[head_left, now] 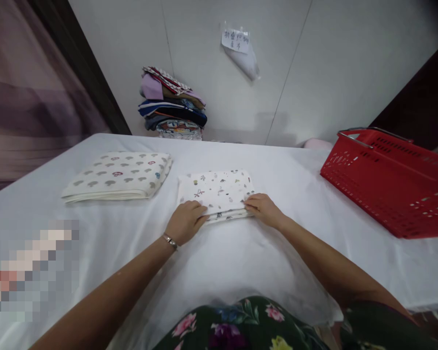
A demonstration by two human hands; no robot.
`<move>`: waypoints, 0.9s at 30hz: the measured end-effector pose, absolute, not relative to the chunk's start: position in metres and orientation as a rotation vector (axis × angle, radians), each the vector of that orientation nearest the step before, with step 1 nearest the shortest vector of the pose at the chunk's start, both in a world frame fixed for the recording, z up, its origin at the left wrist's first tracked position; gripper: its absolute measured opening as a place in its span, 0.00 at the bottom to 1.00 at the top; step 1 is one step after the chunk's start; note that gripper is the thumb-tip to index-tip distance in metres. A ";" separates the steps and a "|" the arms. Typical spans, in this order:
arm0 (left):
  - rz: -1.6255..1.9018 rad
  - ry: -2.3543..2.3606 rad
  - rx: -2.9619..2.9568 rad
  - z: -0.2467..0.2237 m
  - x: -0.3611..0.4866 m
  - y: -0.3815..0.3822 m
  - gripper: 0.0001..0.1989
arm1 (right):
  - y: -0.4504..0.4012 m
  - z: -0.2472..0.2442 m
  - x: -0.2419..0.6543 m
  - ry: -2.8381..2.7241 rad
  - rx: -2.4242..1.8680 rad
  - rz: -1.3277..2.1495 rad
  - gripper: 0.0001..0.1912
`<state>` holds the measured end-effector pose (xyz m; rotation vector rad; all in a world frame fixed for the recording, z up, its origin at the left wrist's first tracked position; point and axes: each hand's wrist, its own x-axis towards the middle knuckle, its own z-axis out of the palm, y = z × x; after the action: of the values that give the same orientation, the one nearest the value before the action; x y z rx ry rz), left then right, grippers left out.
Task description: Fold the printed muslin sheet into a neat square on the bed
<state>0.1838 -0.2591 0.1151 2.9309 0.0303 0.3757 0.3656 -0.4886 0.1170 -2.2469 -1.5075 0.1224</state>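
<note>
A folded white cloth (pixel 219 189) with small printed figures lies flat on the white-covered table (pixel 270 170) in front of me. My left hand (pixel 186 221) grips its near left corner, thumb below and fingers on top. At the near right corner, my right hand (pixel 264 209) pinches the cloth's edge the same way. Several layers show along the near edge between the two hands. To the left rests another folded cloth (pixel 120 175), white with grey mushroom prints; neither hand touches it.
A red plastic basket (pixel 387 180) with a metal handle stands at the right. Behind the table's far edge, folded clothes (pixel 173 102) are piled against the wall. A handwritten paper (pixel 237 41) hangs on the wall. A curtain (pixel 40 97) hangs at the left.
</note>
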 end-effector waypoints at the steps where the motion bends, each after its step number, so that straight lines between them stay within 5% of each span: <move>1: 0.359 0.021 2.936 0.115 0.187 -0.261 0.14 | -0.485 0.117 0.367 -1.536 -2.268 0.139 0.14; 27: 0.513 -0.070 3.076 0.112 0.167 -0.252 0.08 | -0.512 0.099 0.361 -1.679 -2.195 -0.279 0.13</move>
<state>0.1668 -0.2518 0.1123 3.0755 -0.0697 0.5126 0.3611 -0.5121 0.0985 -2.1948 -1.6792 -0.2791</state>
